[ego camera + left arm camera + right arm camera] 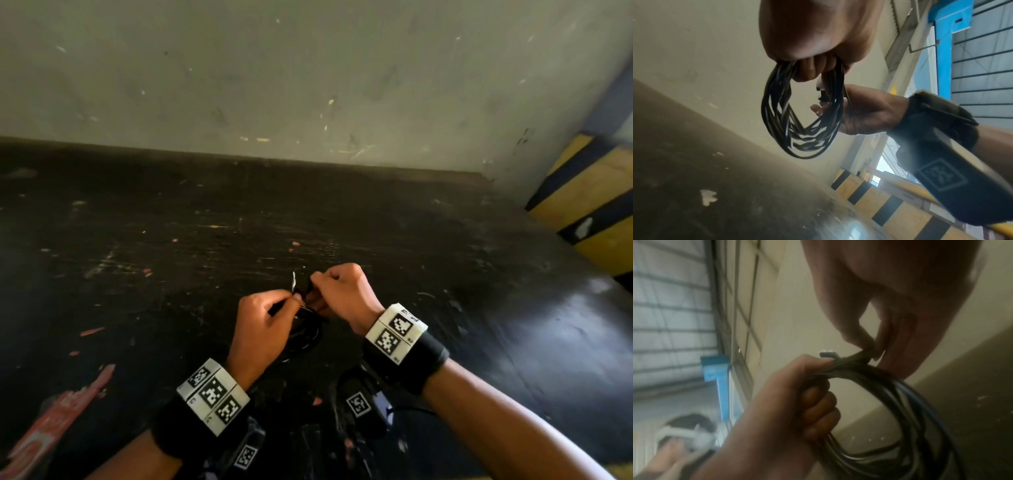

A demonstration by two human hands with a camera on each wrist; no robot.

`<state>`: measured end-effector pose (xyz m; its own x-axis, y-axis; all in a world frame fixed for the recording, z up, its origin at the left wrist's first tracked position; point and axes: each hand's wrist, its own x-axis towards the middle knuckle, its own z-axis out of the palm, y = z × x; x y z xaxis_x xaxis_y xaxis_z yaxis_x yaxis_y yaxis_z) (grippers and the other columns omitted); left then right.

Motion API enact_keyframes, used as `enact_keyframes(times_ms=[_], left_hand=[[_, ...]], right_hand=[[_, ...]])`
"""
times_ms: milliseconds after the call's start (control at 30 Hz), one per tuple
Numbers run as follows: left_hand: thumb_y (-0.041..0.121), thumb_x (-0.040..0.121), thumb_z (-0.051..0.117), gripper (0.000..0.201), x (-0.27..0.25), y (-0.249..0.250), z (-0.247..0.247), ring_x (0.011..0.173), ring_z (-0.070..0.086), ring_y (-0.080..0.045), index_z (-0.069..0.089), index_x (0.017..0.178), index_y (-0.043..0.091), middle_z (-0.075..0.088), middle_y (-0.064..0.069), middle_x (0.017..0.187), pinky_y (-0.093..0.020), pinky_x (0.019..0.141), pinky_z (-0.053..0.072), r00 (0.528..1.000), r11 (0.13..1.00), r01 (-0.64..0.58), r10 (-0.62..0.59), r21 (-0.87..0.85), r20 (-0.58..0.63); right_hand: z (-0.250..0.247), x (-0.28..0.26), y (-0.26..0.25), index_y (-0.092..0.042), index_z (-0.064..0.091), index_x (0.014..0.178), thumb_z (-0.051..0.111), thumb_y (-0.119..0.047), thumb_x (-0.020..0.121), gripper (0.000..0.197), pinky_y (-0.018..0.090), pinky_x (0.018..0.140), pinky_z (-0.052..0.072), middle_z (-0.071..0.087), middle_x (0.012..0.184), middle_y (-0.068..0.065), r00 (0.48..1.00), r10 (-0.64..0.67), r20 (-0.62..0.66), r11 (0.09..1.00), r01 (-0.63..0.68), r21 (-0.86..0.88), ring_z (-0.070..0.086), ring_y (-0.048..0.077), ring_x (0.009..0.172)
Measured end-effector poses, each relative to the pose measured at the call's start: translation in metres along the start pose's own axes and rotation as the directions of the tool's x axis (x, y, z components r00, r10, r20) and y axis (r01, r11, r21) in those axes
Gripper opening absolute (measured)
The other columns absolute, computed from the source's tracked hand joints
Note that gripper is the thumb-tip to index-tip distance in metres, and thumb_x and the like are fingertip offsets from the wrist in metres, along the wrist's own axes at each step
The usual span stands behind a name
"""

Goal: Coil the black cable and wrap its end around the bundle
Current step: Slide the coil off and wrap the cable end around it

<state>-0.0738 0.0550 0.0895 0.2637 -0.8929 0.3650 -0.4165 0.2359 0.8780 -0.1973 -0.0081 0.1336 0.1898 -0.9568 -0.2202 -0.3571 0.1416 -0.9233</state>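
Black cable (pixel 803 113), coiled, hangs above the dark table (pixel 171 240) (well inside its edges); left hand (pixel 263 325) grips the bundle, right hand (pixel 346 291) pinches its end.

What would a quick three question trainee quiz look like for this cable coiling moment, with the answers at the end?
1. True or false: the black cable is already gathered into a bundle of several loops.
2. Which hand grips the top of the bundle with its fingers curled round the strands? A) left hand B) right hand C) neither
3. Fill in: the right hand pinches the cable's ____ just above the bundle, beside the pale connector.

Key:
1. True; the loops hang below the left hand, clear of the dark table.
2. A.
3. End; how far the wrap has gone cannot be told.
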Motion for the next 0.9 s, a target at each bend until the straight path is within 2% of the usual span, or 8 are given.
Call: enact_keyframes(times_ms=[67, 133, 200, 267, 433, 567, 700, 900], left_hand=[[0.008, 0.087, 0.06, 0.024, -0.001, 0.009, 0.009, 0.064, 0.067, -0.019, 0.072, 0.067, 0.007, 0.071, -0.006, 0.064, -0.034, 0.061, 0.052, 1.0, 0.999, 0.003, -0.004, -0.034, -0.021], [0.007, 0.088, 0.058, 0.025, -0.001, 0.019, 0.013, 0.061, 0.067, -0.009, 0.073, 0.068, 0.011, 0.071, -0.001, 0.062, -0.023, 0.058, 0.053, 0.996, 0.991, 0.082, -0.083, -0.111, -0.012], [0.006, 0.089, 0.057, 0.03, 0.0, 0.026, 0.016, 0.045, 0.055, 0.0, 0.069, 0.062, 0.012, 0.062, 0.007, 0.046, -0.012, 0.045, 0.041, 0.977, 0.948, 0.206, -0.211, -0.243, 0.003], [0.006, 0.089, 0.057, 0.03, 0.001, 0.032, 0.019, 0.038, 0.04, 0.0, 0.064, 0.061, 0.009, 0.047, 0.011, 0.04, -0.013, 0.038, 0.028, 0.948, 0.883, 0.307, -0.318, -0.355, 0.03], [0.009, 0.09, 0.054, 0.036, 0.004, 0.047, 0.018, 0.034, 0.027, -0.004, 0.056, 0.055, 0.015, 0.032, 0.008, 0.039, -0.018, 0.036, 0.018, 0.904, 0.778, 0.424, -0.396, -0.463, 0.162], [0.01, 0.09, 0.052, 0.028, 0.013, 0.054, 0.015, 0.029, 0.024, -0.004, 0.055, 0.062, 0.008, 0.029, 0.01, 0.034, -0.019, 0.035, 0.014, 0.886, 0.704, 0.46, -0.404, -0.542, 0.227], [0.013, 0.091, 0.052, 0.017, 0.015, 0.061, 0.016, 0.031, 0.024, -0.005, 0.057, 0.078, 0.003, 0.028, 0.008, 0.037, -0.02, 0.036, 0.014, 0.89, 0.711, 0.456, -0.365, -0.535, 0.273], [0.018, 0.088, 0.057, 0.021, 0.017, 0.07, 0.017, 0.036, 0.024, -0.007, 0.067, 0.09, 0.0, 0.028, 0.002, 0.045, -0.021, 0.038, 0.017, 0.904, 0.76, 0.424, -0.322, -0.493, 0.28]], right_hand=[[-0.013, -0.003, 0.004, -0.004, 0.067, 0.076, 0.056, -0.02, 0.088, 0.023, 0.025, 0.054, 0.053, 0.073, 0.072, 0.01, 1.0, -0.019, 0.011, 0.996, 0.018, 0.084, 0.068, 0.015, 0.058], [-0.026, -0.005, 0.007, -0.006, 0.065, 0.088, 0.056, -0.016, 0.089, 0.014, 0.025, 0.061, 0.055, 0.075, 0.082, 0.01, 0.995, -0.074, 0.072, 0.981, 0.06, 0.186, 0.072, 0.017, 0.069], [-0.037, -0.008, 0.011, -0.007, 0.06, 0.106, 0.054, -0.008, 0.09, 0.017, 0.027, 0.068, 0.056, 0.074, 0.09, 0.009, 0.972, -0.178, 0.156, 0.957, 0.135, 0.256, 0.071, 0.017, 0.076], [-0.049, -0.008, 0.013, -0.009, 0.06, 0.115, 0.053, -0.004, 0.09, 0.027, 0.028, 0.076, 0.056, 0.071, 0.094, 0.006, 0.932, -0.278, 0.233, 0.949, 0.23, 0.214, 0.069, 0.015, 0.081], [-0.076, -0.007, 0.008, -0.006, 0.067, 0.105, 0.055, 0.002, 0.087, 0.023, 0.022, 0.079, 0.053, 0.07, 0.098, 0.005, 0.811, -0.415, 0.413, 0.91, 0.383, 0.161, 0.068, 0.01, 0.09], [-0.09, -0.003, 0.003, 0.0, 0.065, 0.106, 0.057, 0.007, 0.085, 0.024, 0.022, 0.079, 0.055, 0.068, 0.099, 0.009, 0.742, -0.508, 0.438, 0.856, 0.49, 0.163, 0.068, 0.013, 0.088], [-0.093, 0.0, -0.003, -0.012, 0.07, 0.095, 0.07, -0.005, 0.08, 0.016, 0.035, 0.085, 0.055, 0.065, 0.105, 0.004, 0.643, -0.676, 0.36, 0.685, 0.728, -0.013, 0.066, 0.02, 0.093], [-0.107, -0.005, -0.019, -0.005, 0.07, 0.088, 0.072, -0.007, 0.078, 0.01, 0.039, 0.083, 0.055, 0.069, 0.104, 0.0, 0.588, -0.744, 0.317, 0.595, 0.799, -0.085, 0.066, 0.016, 0.095]])
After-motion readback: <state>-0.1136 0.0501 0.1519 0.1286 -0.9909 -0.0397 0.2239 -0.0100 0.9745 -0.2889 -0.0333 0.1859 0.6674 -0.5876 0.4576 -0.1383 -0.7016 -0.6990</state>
